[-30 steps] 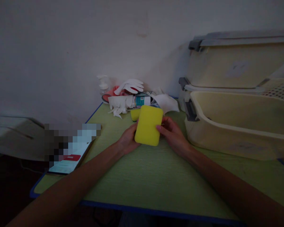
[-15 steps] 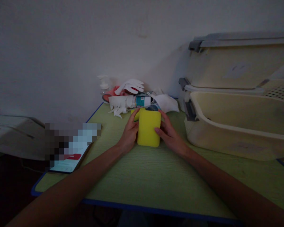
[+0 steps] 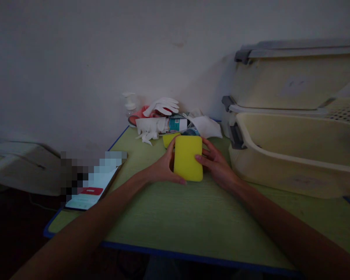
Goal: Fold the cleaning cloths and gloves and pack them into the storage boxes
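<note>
Yellow block upright in both hands, over green table, middle; picked up, not set down, so handling looks underway, what's left can't be told. Left hand grips its left side, thumb at bottom edge; right hand pinches right edge, thumb in front. Second yellow piece behind, untouched, near white gloves. Open bin right, phone left.
</note>
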Tool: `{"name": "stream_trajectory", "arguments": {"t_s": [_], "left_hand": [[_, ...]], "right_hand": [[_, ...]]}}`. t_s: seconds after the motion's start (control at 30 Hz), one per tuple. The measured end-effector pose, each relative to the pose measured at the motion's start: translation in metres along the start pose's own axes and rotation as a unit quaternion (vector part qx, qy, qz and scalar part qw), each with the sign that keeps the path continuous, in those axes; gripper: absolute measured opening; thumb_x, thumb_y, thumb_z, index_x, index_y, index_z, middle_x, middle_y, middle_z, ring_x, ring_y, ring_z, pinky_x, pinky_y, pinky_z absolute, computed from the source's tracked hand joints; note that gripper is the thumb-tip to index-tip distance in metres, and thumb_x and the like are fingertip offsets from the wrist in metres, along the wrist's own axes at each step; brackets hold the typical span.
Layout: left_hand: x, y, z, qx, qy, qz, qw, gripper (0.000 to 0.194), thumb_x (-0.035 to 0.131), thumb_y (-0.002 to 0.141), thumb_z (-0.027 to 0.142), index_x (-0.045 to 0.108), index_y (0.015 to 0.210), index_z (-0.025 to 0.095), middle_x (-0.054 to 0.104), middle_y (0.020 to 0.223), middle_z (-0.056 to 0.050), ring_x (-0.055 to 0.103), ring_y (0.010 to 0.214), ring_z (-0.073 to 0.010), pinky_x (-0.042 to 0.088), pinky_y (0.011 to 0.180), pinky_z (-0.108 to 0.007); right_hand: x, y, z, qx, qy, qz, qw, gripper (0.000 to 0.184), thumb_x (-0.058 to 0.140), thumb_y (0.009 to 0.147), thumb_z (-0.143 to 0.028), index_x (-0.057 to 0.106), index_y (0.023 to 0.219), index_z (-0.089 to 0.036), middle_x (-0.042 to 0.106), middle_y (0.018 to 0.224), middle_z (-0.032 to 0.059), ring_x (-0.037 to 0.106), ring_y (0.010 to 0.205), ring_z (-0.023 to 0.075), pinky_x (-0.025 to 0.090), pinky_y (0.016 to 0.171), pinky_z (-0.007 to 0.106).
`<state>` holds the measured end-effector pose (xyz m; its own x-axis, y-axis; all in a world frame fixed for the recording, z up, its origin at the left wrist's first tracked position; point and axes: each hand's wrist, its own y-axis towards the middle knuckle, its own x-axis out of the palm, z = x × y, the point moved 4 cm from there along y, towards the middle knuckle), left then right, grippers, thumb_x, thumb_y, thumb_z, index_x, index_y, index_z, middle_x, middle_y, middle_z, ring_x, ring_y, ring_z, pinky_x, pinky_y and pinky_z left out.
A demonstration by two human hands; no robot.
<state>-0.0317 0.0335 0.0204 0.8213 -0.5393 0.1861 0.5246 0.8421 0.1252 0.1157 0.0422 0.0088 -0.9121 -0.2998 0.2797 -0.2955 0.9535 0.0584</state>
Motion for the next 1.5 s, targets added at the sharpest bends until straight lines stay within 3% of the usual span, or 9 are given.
{"name": "stream_trajectory", "arguments": {"t_s": [0.23,0.37,0.43,0.57,0.67,0.8,0.97,1.17,1.5], "left_hand": [[0.002,-0.004,0.004,0.047,0.145,-0.016,0.988,0.131,0.083,0.041,0.009,0.003,0.144,0.026,0.026,0.145,-0.017,0.028,0.134,-0.0322,0.027,0.106,-0.047],[0.003,-0.003,0.001,0.067,0.166,-0.007,0.984,0.128,0.080,0.048,0.010,-0.004,0.143,0.027,0.029,0.143,-0.018,0.037,0.129,-0.0314,0.033,0.102,-0.047],[0.004,-0.003,0.000,0.079,0.162,0.006,0.984,0.125,0.080,0.050,0.011,-0.003,0.143,0.026,0.034,0.140,-0.018,0.041,0.125,-0.0325,0.037,0.098,-0.046],[0.006,-0.003,0.000,0.089,0.148,0.020,0.985,0.121,0.079,0.050,0.013,0.002,0.142,0.025,0.040,0.136,-0.017,0.045,0.121,-0.0337,0.039,0.096,-0.044],[0.008,-0.003,0.001,0.083,0.130,0.026,0.988,0.121,0.079,0.048,0.010,0.004,0.141,0.025,0.041,0.135,-0.018,0.048,0.119,-0.0308,0.040,0.096,-0.041],[0.006,-0.004,-0.003,0.068,0.126,0.030,0.989,0.120,0.079,0.049,0.011,0.003,0.140,0.026,0.047,0.130,-0.016,0.053,0.113,-0.0295,0.043,0.093,-0.041],[0.002,-0.001,-0.011,0.053,0.101,0.011,0.993,0.125,0.081,0.046,0.011,-0.002,0.138,0.026,0.054,0.120,-0.014,0.061,0.096,-0.0286,0.049,0.081,-0.043],[0.002,0.000,-0.011,0.032,0.087,0.024,0.995,0.129,0.084,0.042,0.018,-0.003,0.137,0.026,0.061,0.106,-0.012,0.065,0.087,-0.0277,0.052,0.076,-0.044],[0.001,0.001,-0.010,0.029,0.060,0.048,0.997,0.115,0.086,0.035,0.016,0.017,0.126,0.025,0.060,0.108,-0.012,0.065,0.091,-0.0307,0.053,0.074,-0.042]], "right_hand": [[-0.002,0.001,-0.002,0.020,0.007,-0.041,0.999,0.061,0.074,0.064,-0.026,0.046,0.118,-0.031,0.064,0.109,0.0034,0.062,0.095,0.0218,0.053,0.075,0.038],[-0.006,0.002,-0.002,0.028,0.012,-0.061,0.998,0.063,0.073,0.066,-0.029,0.043,0.122,-0.032,0.062,0.114,0.0046,0.063,0.094,0.0209,0.053,0.072,0.035],[-0.007,0.002,-0.001,0.024,0.011,-0.099,0.995,0.076,0.077,0.062,-0.029,0.038,0.127,-0.033,0.058,0.119,0.0054,0.061,0.098,0.0211,0.053,0.075,0.035],[-0.005,0.000,0.002,0.022,0.002,-0.220,0.975,0.127,0.086,0.042,-0.018,0.008,0.139,-0.041,0.048,0.130,0.0082,0.058,0.106,0.0246,0.052,0.079,0.040],[-0.004,-0.003,0.002,0.031,-0.019,-0.250,0.968,0.139,0.085,0.042,-0.015,-0.011,0.139,-0.040,0.046,0.131,0.0099,0.056,0.109,0.0252,0.050,0.081,0.042],[-0.002,-0.006,-0.001,0.039,-0.075,-0.252,0.964,0.137,0.081,0.048,-0.011,-0.019,0.137,-0.039,0.048,0.128,0.0090,0.057,0.107,0.0244,0.050,0.083,0.041],[-0.001,-0.005,-0.001,0.037,-0.116,-0.220,0.968,0.135,0.081,0.048,-0.011,-0.017,0.138,-0.035,0.048,0.127,0.0137,0.060,0.101,0.0269,0.054,0.076,0.041],[0.002,-0.006,-0.003,0.027,-0.101,-0.203,0.974,0.130,0.082,0.049,-0.016,-0.011,0.138,-0.036,0.040,0.134,0.0147,0.053,0.112,0.0309,0.053,0.082,0.047],[0.002,-0.005,0.000,0.033,-0.081,-0.180,0.980,0.116,0.081,0.049,-0.014,0.005,0.135,-0.033,0.051,0.124,0.0123,0.060,0.104,0.0278,0.056,0.076,0.043]]}}
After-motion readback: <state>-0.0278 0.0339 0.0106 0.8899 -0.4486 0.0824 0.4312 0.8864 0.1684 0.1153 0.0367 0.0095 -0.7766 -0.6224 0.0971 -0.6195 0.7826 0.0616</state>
